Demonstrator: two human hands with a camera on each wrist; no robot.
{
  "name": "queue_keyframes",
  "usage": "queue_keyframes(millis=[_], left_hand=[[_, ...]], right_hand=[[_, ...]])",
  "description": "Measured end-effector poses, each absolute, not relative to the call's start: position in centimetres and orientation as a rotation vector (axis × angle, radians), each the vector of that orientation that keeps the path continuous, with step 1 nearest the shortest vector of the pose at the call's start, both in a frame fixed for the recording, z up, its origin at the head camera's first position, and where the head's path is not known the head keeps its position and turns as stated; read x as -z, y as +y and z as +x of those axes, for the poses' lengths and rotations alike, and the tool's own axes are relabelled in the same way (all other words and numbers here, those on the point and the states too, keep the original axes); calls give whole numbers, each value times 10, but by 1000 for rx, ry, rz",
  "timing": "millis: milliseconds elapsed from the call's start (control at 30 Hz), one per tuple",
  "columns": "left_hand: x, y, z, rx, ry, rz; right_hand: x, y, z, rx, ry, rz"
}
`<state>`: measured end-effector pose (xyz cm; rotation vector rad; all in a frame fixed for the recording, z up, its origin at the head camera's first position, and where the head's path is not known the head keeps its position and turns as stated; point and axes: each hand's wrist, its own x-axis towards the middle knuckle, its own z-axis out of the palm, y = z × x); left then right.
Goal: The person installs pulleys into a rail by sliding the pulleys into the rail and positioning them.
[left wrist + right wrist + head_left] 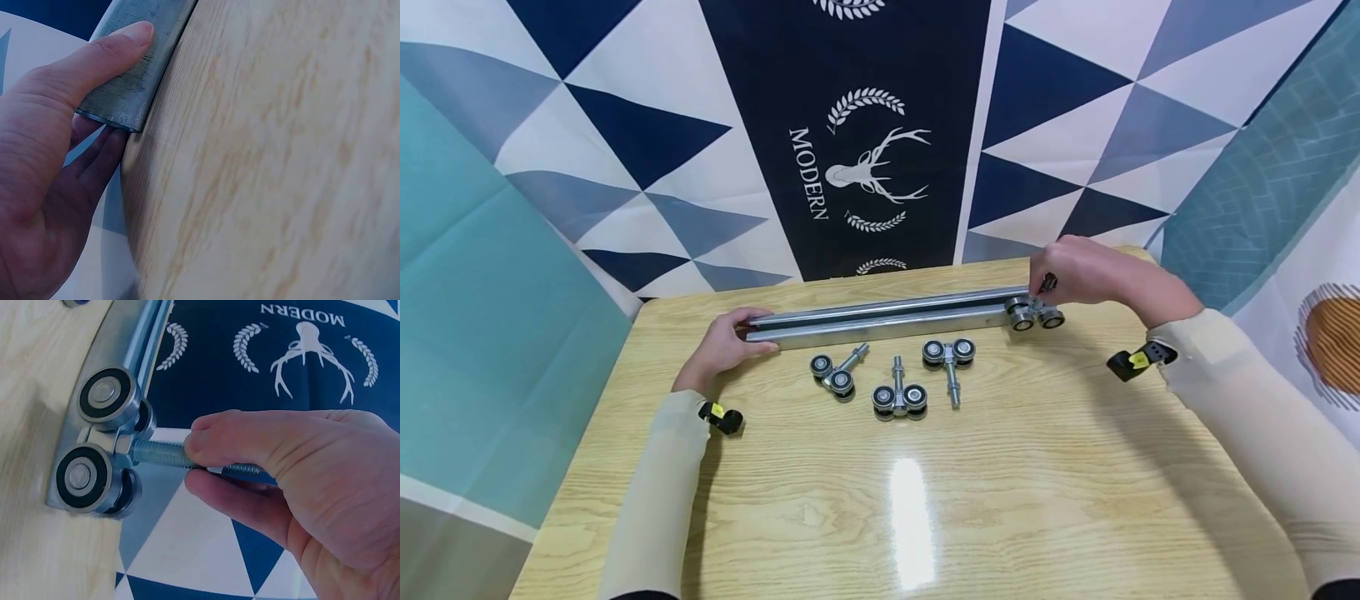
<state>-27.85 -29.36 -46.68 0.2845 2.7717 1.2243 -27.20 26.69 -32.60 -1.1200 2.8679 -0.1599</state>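
A long metal track [887, 321], slotted along its top, lies across the back of the table. My left hand [730, 342] grips its left end, thumb on the near side wall and fingers behind, as the left wrist view shows. At the other end my right hand [1071, 271] pinches the threaded bolt [164, 454] of a roller trolley [100, 440] between thumb and fingers. The trolley's wheels [1022, 315] overlap the track's right end in the head view. Three more roller trolleys [899, 400] lie on the table in front of the track.
The wooden table [790, 500] ends at the back against a patterned cloth [865, 167] with a deer print. A teal cloth [490, 292] hangs on the left side. Black wrist cameras [722, 417] sit on both sleeves.
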Motion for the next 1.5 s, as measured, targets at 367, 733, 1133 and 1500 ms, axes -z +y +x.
queue_keyframes(millis=[367, 733, 1133, 1500], left_hand=[[466, -293, -278, -1215, 2771, 279], [464, -294, -281, -1211, 2782, 304], [468, -295, -281, -1240, 2758, 299], [469, -295, -280, -1253, 2751, 284]], right_hand=[[307, 280, -282, 145, 2894, -1056], [301, 303, -292, 109, 2941, -1000], [309, 317, -300, 76, 2947, -906], [322, 326, -304, 120, 2962, -899]])
